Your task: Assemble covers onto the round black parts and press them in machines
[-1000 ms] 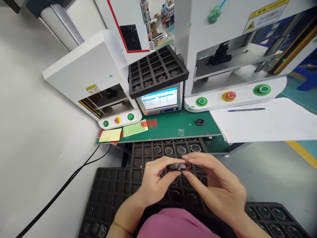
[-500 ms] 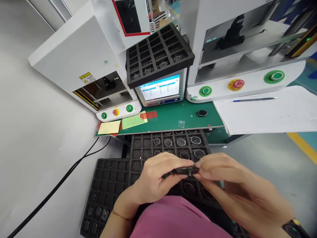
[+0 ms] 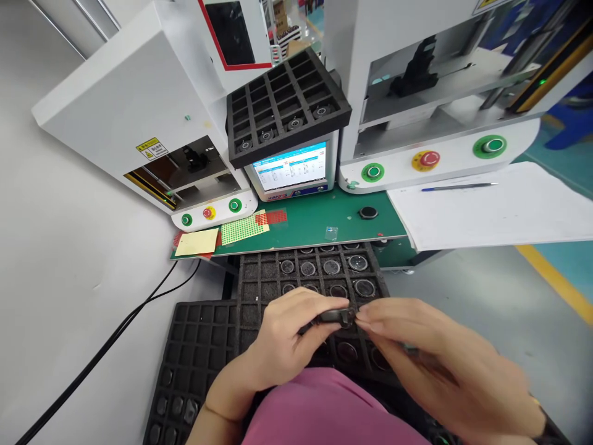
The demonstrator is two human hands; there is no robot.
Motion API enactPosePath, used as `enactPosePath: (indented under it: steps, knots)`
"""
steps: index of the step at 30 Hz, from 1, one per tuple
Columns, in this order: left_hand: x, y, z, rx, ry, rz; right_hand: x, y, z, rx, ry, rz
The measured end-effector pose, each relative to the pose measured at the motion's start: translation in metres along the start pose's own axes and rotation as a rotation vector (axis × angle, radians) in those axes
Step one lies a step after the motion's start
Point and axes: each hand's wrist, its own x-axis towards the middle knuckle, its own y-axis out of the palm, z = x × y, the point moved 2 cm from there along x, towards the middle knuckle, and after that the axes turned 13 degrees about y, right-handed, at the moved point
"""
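My left hand (image 3: 287, 327) pinches a black watch case (image 3: 334, 316) between thumb and fingers, its thin edge turned toward me. At the case's right end, the fingertips of my right hand (image 3: 407, 334) are pressed together, close against a lug. Whatever those fingertips hold, if anything, is too small to make out. Both hands hover over a black foam tray (image 3: 259, 290), where several round watch cases (image 3: 331, 267) sit in square compartments. Part of this tray is hidden behind my hands.
A second foam tray (image 3: 199, 334) lies lower left. On the green bench (image 3: 301, 222) are a single watch case (image 3: 368, 212), sticker sheets (image 3: 245, 227), papers (image 3: 463, 216) and a pen (image 3: 458, 186). Behind stand two white machines (image 3: 134, 99), a screen (image 3: 294, 165) and a tilted tray (image 3: 287, 99).
My right fingertips have drawn slightly back from the watch case's end, showing more of its lug. The left hand keeps its grip. The whole view has shifted a little.
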Motion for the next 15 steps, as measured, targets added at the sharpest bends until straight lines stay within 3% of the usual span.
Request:
enactPosePath:
  steps: [5,10,12,15]
  knots:
    - [-0.003,0.011,0.009,0.147,-0.069,-0.085,-0.005,0.007,0.001,-0.239,-0.124,-0.102]
    - [-0.01,0.008,0.03,0.209,-0.296,-0.399,-0.018,0.009,-0.004,-0.113,0.026,-0.116]
    - [-0.015,0.007,0.035,0.064,-0.413,-0.425,-0.023,0.008,-0.028,-0.142,0.184,-0.249]
    - [-0.023,0.007,0.037,-0.168,-0.556,-0.417,-0.017,0.001,-0.096,-0.378,0.45,-0.42]
